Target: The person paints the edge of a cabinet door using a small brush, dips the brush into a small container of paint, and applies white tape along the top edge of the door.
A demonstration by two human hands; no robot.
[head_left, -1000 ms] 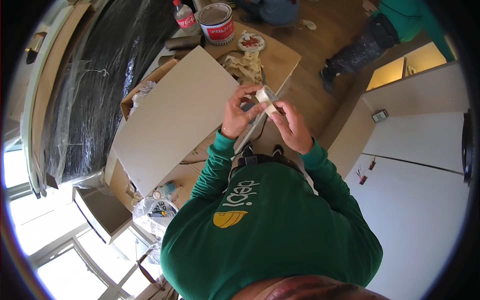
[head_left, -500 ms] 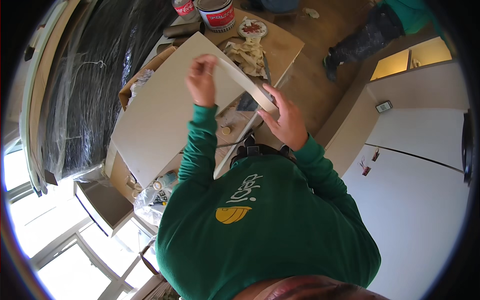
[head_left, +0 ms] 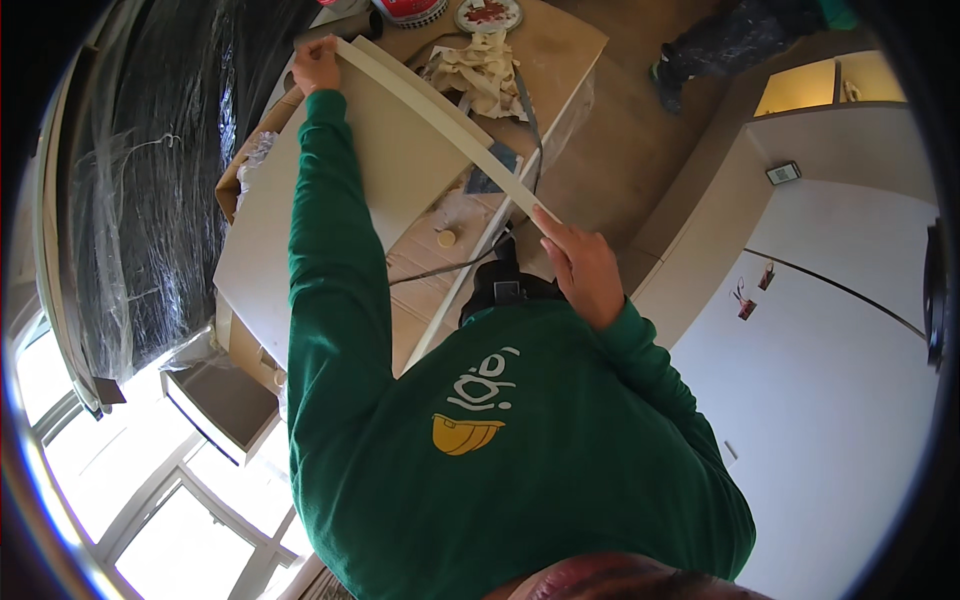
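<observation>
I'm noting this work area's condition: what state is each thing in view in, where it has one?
Tape strip: drawn out long.
Left hand: closed on the strip's far end.
Right hand: at the near end; grip unclear.
Pale board: lying down, partly hidden.
Pale scraps: crumpled in a heap.
Round lid: smeared red.
Plastic sheeting: wrinkled.
Wall wires: sticking out.
Niche: lit yellow.

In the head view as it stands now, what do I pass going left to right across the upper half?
Dark plastic sheeting → left hand → cream tape strip → right hand → co-worker's spattered trouser leg → black rounded object at the right edge.
</observation>
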